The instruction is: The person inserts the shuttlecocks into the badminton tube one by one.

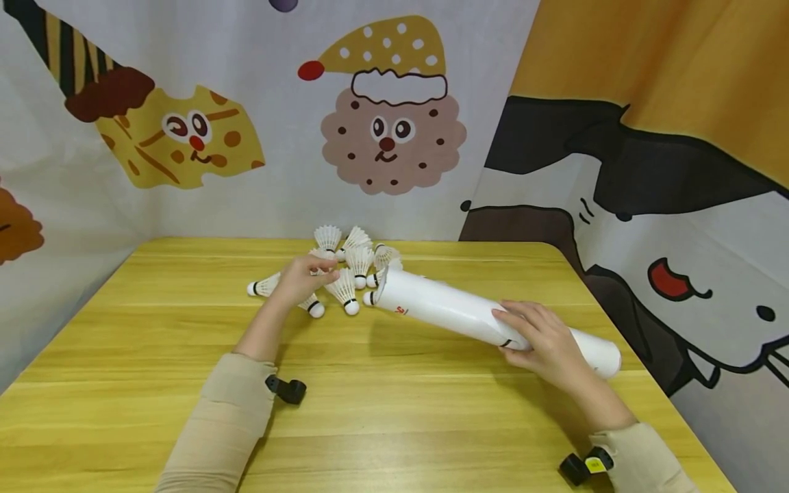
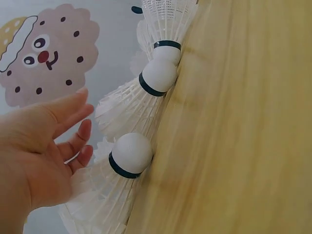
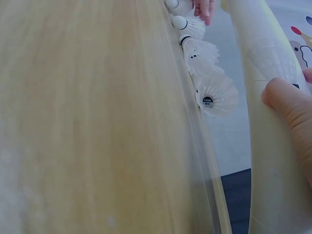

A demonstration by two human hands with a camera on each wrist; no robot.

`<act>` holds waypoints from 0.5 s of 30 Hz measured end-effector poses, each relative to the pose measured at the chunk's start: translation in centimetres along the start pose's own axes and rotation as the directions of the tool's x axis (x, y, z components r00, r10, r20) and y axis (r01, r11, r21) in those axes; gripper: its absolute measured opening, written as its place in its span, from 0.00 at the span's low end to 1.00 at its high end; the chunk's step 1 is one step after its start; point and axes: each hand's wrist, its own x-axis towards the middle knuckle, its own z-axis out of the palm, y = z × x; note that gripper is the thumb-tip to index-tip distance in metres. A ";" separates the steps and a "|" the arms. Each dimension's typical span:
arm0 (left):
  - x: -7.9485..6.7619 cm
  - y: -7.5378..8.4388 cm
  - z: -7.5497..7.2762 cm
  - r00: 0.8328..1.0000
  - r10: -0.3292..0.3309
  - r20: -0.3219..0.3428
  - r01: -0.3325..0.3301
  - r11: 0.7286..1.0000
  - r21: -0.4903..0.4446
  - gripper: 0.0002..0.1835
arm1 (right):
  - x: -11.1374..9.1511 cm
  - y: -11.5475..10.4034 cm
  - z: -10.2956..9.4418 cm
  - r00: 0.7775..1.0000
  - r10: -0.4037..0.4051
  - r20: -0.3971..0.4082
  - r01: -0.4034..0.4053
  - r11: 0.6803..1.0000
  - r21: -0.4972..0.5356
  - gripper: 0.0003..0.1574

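Observation:
My right hand (image 1: pixel 545 342) grips a long white shuttlecock tube (image 1: pixel 450 311), held tilted above the table with its near end to the right. The thumb (image 3: pixel 287 100) lies along the tube's side, where a faint shuttlecock shape shows. The tube's far end points at a loose group of white feathered shuttlecocks (image 1: pixel 359 263) with dark bands. Over the left part of that group is my left hand (image 1: pixel 302 281), its fingers loosely bent with nothing between them. In the left wrist view the fingertips are beside the skirts of the nearest shuttlecocks (image 2: pixel 130 153).
The shuttlecocks lie near the back edge of a wooden table (image 1: pixel 382 418). Behind it hangs a white curtain (image 1: pixel 277 205) with cartoon prints. The table's right edge runs below the tube's near end.

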 end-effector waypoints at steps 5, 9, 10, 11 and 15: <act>0.1 -0.2 0.1 0.998 -0.059 0.021 0.057 0.996 0.074 0.16 | 0.0 0.0 0.0 1.000 0.002 0.007 -0.002 1.000 0.001 0.30; 0.1 -0.2 0.1 0.995 -0.093 0.023 0.091 0.994 0.067 0.15 | -0.1 0.0 0.1 1.000 0.000 0.007 0.000 1.000 0.000 0.30; 0.1 -0.2 0.1 0.995 -0.098 0.023 0.096 0.993 0.061 0.15 | -0.1 0.0 0.1 1.000 -0.001 0.006 0.001 1.000 0.000 0.30; 0.0 -0.2 0.1 0.995 -0.102 0.018 0.101 0.993 0.057 0.14 | -0.1 0.0 0.1 1.000 -0.001 0.006 0.001 1.000 0.001 0.30; 0.0 -0.2 0.1 0.993 -0.121 0.010 0.120 0.991 0.052 0.11 | -0.1 0.1 0.1 1.000 0.000 0.009 0.000 1.000 0.000 0.30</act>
